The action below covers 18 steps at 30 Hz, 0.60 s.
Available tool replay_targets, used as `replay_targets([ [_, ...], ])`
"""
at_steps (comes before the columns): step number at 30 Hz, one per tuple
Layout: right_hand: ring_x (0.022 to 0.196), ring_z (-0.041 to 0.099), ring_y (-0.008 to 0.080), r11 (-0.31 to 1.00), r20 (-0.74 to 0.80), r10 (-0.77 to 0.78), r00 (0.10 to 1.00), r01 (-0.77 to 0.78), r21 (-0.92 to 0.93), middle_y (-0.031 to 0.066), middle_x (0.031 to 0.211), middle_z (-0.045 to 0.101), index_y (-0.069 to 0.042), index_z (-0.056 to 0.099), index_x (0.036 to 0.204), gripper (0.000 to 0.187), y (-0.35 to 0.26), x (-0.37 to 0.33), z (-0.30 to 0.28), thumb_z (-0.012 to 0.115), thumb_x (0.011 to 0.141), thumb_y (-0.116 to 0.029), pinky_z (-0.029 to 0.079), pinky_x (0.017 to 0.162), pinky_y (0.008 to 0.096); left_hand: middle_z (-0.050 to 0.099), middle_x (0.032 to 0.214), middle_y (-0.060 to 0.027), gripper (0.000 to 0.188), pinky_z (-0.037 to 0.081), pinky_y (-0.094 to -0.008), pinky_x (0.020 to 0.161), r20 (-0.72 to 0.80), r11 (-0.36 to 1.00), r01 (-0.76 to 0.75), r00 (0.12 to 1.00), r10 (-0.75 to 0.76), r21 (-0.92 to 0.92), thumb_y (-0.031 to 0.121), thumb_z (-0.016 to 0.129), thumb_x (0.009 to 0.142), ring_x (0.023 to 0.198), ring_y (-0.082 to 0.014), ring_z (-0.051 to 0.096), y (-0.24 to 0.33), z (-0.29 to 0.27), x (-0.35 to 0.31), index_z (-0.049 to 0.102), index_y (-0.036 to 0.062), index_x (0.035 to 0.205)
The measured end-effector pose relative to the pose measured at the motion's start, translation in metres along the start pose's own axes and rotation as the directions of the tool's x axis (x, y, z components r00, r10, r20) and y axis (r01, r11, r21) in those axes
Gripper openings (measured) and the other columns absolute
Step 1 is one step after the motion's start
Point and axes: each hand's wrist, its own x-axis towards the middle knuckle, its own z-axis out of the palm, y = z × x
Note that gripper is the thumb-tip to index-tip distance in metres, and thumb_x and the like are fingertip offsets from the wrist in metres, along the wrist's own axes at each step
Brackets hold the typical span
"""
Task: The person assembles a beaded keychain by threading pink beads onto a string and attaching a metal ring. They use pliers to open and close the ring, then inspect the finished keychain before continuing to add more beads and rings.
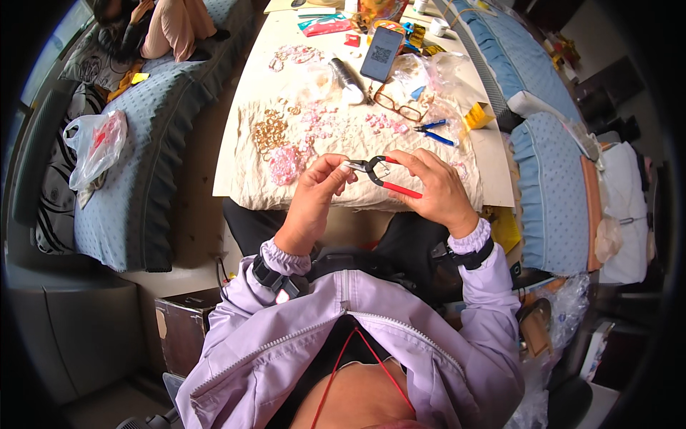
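My right hand (437, 184) is closed around the red handles of a pair of small pliers (374, 170) with a dark head. Their jaws point left and reach the fingertips of my left hand (319, 187). The left thumb and fingers pinch together at the jaw tips; whatever they hold there is too small to make out. Both hands are above the near edge of a cream cloth (236, 168). Beyond my left hand lie a pile of pink beads (284, 164) and a heap of gold-coloured rings (270, 133). More pink pieces (319, 120) are scattered past them.
Blue-handled pliers (437, 134), eyeglasses (397, 105), a phone (382, 54) and a dark bottle (347, 80) lie farther up the table. A yellow box (479, 116) stands at right. Blue-covered sofas (132, 179) flank the table; another person (171, 28) sits at the far left.
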Motion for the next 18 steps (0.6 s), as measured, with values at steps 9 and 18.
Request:
replay_targets([
  [9, 0.095, 0.066, 0.0342, 0.993, 0.009, 0.077, 0.997, -0.077, 0.085, 0.0116, 0.106, 0.065, -0.017, 0.064, 0.131, 0.054, 0.0032, -0.0045, 0.0041, 0.083, 0.082, -0.027, 0.055, 0.081, 0.0421, 0.067, 0.091, 0.003, 0.014, 0.038, -0.0213, 0.074, 0.026, 0.998, -0.055, 0.998, 0.054, 0.031, 0.016, 0.066, 0.101, 0.08, -0.0035, 0.05, -0.0007, 0.002, -0.0015, 0.066, 0.0081, 0.113],
  [18, 0.097, 0.066, 0.0327, 0.996, -0.014, 0.028, 1.0, -0.027, 0.087, 0.0099, 0.108, 0.065, -0.018, 0.062, 0.134, 0.056, 0.0004, -0.0054, 0.0038, 0.082, 0.083, -0.027, 0.056, 0.083, 0.0408, 0.068, 0.093, 0.0025, 0.014, 0.038, -0.0211, 0.073, 0.038, 0.997, -0.071, 0.997, 0.07, 0.025, 0.016, 0.065, 0.102, 0.08, -0.0033, 0.049, 0.0017, 0.0063, -0.004, 0.066, 0.0078, 0.113],
])
